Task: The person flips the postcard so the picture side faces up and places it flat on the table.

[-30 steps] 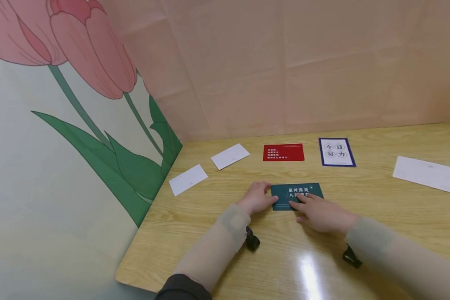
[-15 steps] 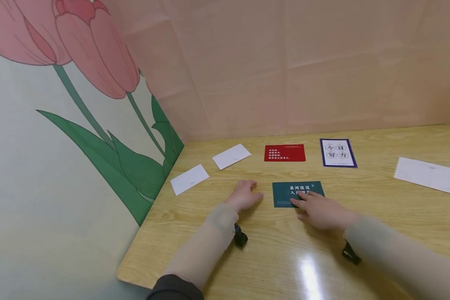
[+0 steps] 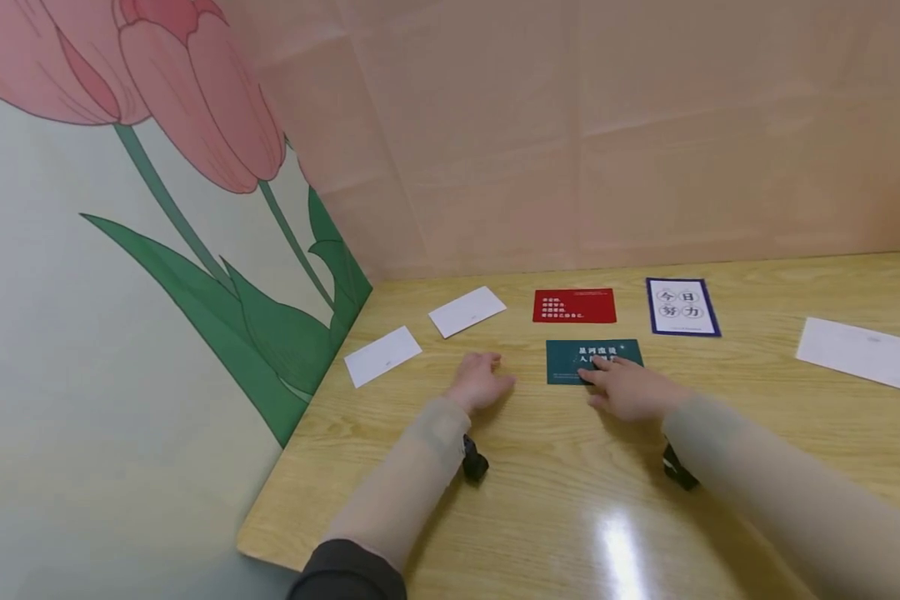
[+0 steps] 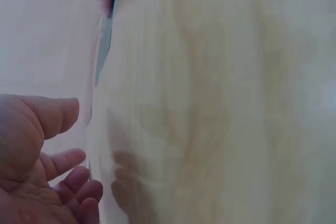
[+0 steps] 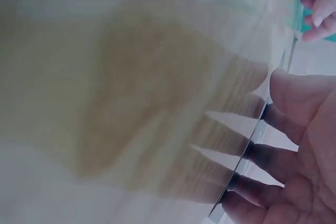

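A teal card (image 3: 562, 364) with white lettering lies flat on the table. My right hand (image 3: 633, 393) rests on its right part, fingers extended and fingertips pressing on the surface; they cover some of the lettering. In the right wrist view the thumb and fingertips of that hand (image 5: 302, 161) come down along the near edge of the card. To the left of the card is my left hand (image 3: 477, 383), apart from it and holding nothing. Its fingers are loosely bent over the wood, as the left wrist view of this hand (image 4: 37, 166) also shows.
Behind the teal card lie a red card (image 3: 574, 306) and a white card with a blue border (image 3: 682, 307). Two white cards (image 3: 467, 312) sit at the back left, and a long white card (image 3: 866, 354) at the right. A pink cloth (image 3: 570, 142) hangs behind the table.
My left hand has let go of the teal card's left edge and moved left. My right hand has slid the card a little toward the back of the table.
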A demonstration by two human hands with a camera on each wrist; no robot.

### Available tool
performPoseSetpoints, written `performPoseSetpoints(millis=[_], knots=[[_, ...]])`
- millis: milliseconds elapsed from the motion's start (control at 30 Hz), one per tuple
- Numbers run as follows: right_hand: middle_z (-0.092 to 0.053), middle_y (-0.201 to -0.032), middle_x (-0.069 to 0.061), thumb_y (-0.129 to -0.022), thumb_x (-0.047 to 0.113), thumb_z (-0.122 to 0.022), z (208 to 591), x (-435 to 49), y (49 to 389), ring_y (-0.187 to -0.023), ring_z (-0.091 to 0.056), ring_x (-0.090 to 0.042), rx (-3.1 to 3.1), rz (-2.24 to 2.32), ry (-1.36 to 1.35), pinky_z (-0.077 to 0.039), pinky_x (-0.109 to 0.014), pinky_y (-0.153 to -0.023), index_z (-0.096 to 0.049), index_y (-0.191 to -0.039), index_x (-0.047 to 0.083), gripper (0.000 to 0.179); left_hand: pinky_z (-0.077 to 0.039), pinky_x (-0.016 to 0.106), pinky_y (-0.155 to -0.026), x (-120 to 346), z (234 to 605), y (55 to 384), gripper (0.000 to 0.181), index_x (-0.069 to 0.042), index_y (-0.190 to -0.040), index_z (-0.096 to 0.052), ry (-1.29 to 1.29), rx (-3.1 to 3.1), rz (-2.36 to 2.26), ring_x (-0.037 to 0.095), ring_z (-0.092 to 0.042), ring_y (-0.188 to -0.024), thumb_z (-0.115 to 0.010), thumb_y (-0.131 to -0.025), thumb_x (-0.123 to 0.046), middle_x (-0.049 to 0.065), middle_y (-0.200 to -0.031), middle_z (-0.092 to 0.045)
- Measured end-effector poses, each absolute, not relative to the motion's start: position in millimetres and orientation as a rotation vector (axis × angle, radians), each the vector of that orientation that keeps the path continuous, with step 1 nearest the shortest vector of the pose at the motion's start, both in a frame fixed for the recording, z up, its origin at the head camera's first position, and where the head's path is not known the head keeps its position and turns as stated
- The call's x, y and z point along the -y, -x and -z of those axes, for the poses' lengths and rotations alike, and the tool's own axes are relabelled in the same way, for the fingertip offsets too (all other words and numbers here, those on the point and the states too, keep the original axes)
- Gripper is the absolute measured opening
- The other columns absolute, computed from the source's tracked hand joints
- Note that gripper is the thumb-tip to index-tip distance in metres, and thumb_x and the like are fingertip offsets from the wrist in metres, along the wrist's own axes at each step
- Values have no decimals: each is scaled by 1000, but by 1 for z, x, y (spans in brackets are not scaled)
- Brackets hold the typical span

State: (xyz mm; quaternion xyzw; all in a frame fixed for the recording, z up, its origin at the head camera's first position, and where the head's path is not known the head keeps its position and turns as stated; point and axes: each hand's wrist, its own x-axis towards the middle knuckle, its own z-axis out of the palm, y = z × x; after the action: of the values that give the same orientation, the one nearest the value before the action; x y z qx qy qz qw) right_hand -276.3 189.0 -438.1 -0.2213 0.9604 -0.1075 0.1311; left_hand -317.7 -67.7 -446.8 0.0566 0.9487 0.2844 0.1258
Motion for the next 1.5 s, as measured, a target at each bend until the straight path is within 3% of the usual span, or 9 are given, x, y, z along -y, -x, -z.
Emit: performPoseSetpoints(millis=[267,500,700,1067,1500], knots=[[-29,-150,-26,-97,35,-56,433,-194,291,-134,-23,-55,-2759,306,616,-24,-66,-103,-42,-146,11,56,-30,40,-108,79,442,345,58,-9,-142,-46,-178,-2946,-712,30,-37,-133,-54,-95,-42,14,-142,-43],[-29,-151,-26,-97,35,-55,429,-192,297,-135,-22,-54,-2758,315,591,-23,-66,-103,-41,-146,11,56,-21,48,-113,94,444,371,65,-12,-150,-34,-60,-2953,-608,31,-22,-143,-45,-97,-50,11,-158,-22],[-28,-151,-26,-98,35,-54,433,-187,300,-135,-22,-53,-2766,320,576,-23,-65,-104,-41,-146,10,56,-17,46,-115,107,449,384,71,-10,-152,-26,-42,-2931,-466,32,-17,-144,-40,-98,-53,13,-159,-14],[-25,-153,-24,-99,35,-52,443,-183,313,-137,-20,-52,-2760,339,534,-22,-65,-105,-39,-148,12,56,-12,46,-116,113,459,390,70,-8,-153,-23,-36,-2880,-437,32,-13,-145,-41,-99,-49,13,-159,-14],[-24,-153,-25,-98,35,-53,442,-185,326,-137,-18,-53,-2753,339,503,-21,-66,-104,-37,-148,13,57,-15,46,-115,109,449,379,67,-6,-151,-27,-127,-2908,-302,32,-20,-143,-40,-100,-47,14,-157,-21]])
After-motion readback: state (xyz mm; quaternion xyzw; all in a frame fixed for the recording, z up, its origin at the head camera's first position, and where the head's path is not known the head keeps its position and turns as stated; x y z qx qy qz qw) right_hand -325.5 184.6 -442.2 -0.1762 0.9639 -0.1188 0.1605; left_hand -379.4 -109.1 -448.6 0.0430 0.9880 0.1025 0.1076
